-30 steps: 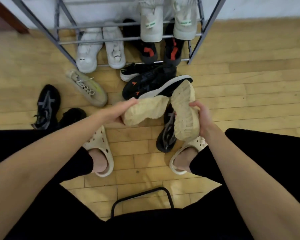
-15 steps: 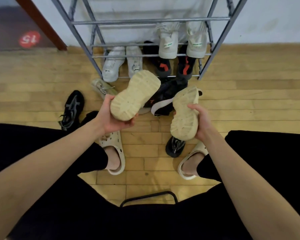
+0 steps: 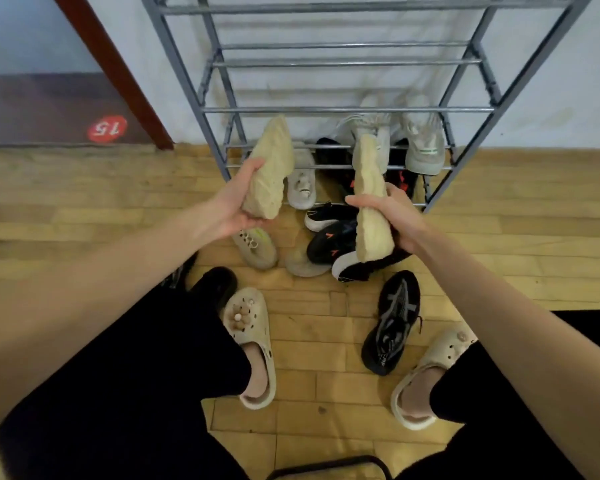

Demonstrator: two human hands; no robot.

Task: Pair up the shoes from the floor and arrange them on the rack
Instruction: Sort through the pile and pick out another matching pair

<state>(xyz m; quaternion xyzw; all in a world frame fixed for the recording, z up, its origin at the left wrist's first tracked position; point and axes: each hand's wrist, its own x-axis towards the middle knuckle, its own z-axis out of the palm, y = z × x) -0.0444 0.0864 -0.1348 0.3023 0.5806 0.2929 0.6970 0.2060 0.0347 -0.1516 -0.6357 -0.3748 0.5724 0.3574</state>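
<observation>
1. We are looking down at our two bare arms reaching toward a grey metal shoe rack [image 3: 329, 109] that is standing against a white wall.
2. Our left hand [image 3: 234, 206] is gripping a cream shoe [image 3: 272, 168] around its heel end, fingers curled underneath and thumb on the near side; the shoe is showing its sole and pointing up toward the rack's left front post.
3. Our right hand [image 3: 394, 216] is holding the matching cream shoe [image 3: 371, 202], fingers and thumb wrapping around its middle; the shoe is tilting sole-leftward, toe toward the rack's lower rails.
4. The two cream shoes are staying apart, both in the air in front of the rack's lower shelves.
5. On the rack's right side a pale pair [image 3: 425, 147] is sitting, with dark shoes beneath.
6. On the wooden floor [image 3: 84, 209] a black shoe with orange marks [image 3: 331, 240], a beige knit shoe [image 3: 257, 247] and a black-grey trainer [image 3: 394, 320] are lying near the rack's front edge.
7. We are wearing beige clogs [image 3: 253, 344].
</observation>
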